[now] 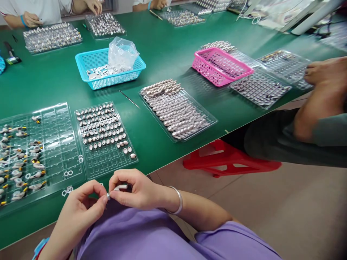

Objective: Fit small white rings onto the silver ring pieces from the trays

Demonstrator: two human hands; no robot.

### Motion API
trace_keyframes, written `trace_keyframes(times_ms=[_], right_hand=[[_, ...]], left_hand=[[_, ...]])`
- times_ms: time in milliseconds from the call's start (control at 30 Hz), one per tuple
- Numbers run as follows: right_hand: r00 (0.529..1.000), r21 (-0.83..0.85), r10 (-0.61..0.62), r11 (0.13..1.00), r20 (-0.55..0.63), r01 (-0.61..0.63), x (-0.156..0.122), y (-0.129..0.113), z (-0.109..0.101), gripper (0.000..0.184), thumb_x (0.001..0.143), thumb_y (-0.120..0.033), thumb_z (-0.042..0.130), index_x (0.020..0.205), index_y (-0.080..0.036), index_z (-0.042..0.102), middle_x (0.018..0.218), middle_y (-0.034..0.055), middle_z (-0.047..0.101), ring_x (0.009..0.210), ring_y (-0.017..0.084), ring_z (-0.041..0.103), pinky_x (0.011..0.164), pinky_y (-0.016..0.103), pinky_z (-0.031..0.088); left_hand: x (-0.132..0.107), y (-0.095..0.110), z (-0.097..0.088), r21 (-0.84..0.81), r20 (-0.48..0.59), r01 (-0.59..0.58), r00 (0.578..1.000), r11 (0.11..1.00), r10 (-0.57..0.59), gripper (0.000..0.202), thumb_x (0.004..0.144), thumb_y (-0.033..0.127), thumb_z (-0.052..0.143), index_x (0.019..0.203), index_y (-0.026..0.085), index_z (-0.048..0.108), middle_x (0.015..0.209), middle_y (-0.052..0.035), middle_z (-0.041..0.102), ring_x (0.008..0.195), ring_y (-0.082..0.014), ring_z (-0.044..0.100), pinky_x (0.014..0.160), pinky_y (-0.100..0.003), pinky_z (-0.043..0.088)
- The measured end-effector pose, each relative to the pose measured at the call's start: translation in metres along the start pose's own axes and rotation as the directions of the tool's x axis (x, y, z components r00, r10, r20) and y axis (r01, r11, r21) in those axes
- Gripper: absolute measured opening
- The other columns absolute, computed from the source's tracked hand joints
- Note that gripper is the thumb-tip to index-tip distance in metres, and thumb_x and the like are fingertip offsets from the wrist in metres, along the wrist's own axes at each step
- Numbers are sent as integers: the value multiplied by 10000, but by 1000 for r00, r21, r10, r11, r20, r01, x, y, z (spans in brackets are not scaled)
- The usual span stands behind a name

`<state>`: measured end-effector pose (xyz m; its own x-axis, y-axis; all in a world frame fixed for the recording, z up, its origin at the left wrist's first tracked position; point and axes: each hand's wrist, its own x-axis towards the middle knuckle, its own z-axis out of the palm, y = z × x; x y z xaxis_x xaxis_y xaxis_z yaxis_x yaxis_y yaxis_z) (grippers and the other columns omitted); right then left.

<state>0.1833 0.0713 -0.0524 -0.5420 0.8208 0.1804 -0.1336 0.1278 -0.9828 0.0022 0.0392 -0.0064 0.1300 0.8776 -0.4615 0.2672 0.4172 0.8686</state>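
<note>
Close to my lap, my right hand [138,191] is closed around a slim, curved white piece [120,187] with a dark end. My left hand [84,207] pinches a small whitish part [108,196] at the tip of that piece; its exact kind is too small to tell. The fingertips of both hands nearly meet there. Beyond my hands lies a clear tray of small oval white parts [103,126] in rows. To its left, a larger clear tray [58,144] holds grey-and-white bird-like figures [18,173]. Several white rings [68,173] lie on and beside its near edge.
On the green table [162,47] stand a blue basket [111,77] with white pieces and a plastic bag, and a pink basket [222,66]. A tray of slim pale parts [179,112] and a thin metal tool [129,99] lie between. Co-workers sit opposite and right; a red stool [230,160] stands below.
</note>
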Motion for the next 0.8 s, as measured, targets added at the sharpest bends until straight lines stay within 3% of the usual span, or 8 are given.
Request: trace_keyframes(times_ms=[167,367,533,700,800], right_hand=[[1000,1,-3,1000,18,3,0,-2,0,74,817,-183,640,773,-128,615,701,-6,553,583,71,451,534,184,388],[999,198,44,979,6,-45,-2,4,8,75,835,-176,633,789,-133,592,705,-19,520,578,61,414,538,181,375],[991,426,130,895,34,-132,-5,11,15,193,870,-299,654,816,-137,565,703,-26,490,595,63,407,572,190,395],[986,505,163,847,48,-164,-7,19,20,314,840,-421,704,817,-140,567,705,-25,508,615,67,434,601,200,405],[984,537,171,827,44,-168,-9,26,18,310,842,-423,707,834,-144,571,686,-25,529,600,67,452,577,197,380]], left_hand=[[1,-4,-4,-9,41,-20,999,1000,20,190,754,326,668,639,188,608,623,27,533,602,-115,439,554,-212,346],[7,-18,-8,-95,95,-51,994,994,60,179,777,317,665,658,193,613,620,28,547,595,-115,483,554,-204,379],[7,-19,-5,-163,85,-41,995,986,55,157,763,289,677,657,188,621,635,27,565,600,-117,534,587,-208,416],[6,-18,-4,-182,80,-29,996,983,44,182,756,301,667,642,185,586,644,20,558,591,-126,543,579,-225,423],[5,-16,-8,-80,68,-68,995,994,74,186,768,319,627,644,196,562,628,18,540,584,-135,533,560,-231,414]])
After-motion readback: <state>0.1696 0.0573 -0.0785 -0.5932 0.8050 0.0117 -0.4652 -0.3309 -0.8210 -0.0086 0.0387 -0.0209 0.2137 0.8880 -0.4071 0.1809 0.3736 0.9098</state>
